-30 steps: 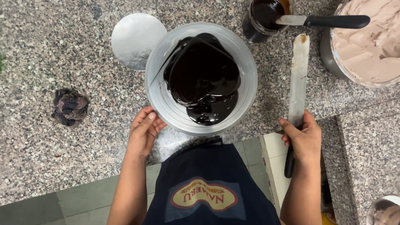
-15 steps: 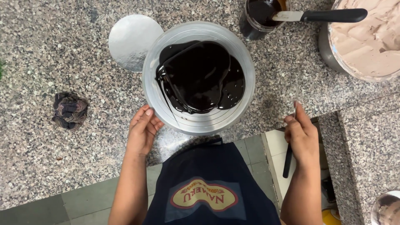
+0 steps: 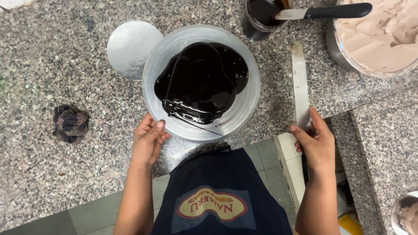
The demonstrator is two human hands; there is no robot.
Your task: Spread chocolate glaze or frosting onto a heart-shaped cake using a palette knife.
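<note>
A round cake coated in glossy dark chocolate glaze (image 3: 200,82) sits on a pale grey turntable (image 3: 246,109) on the speckled granite counter. Glaze drips over the cake's near edge. My left hand (image 3: 148,139) grips the turntable's near-left rim with curled fingers. My right hand (image 3: 315,143) holds a long palette knife (image 3: 299,82) where the blade meets the dark handle. The blade lies flat on the counter to the right of the turntable, pointing away from me.
A round silver cake board (image 3: 130,48) lies behind the turntable at left. At the back stand a dark jar of chocolate (image 3: 261,15) with a black-handled spatula (image 3: 335,11) across it and a bowl of brown cream (image 3: 379,35). A crumpled cloth (image 3: 69,123) lies at left.
The turntable and cake have rotated, shifting the glaze drips. My right hand lifted the palette knife off the counter, then laid the blade flat on it again.
</note>
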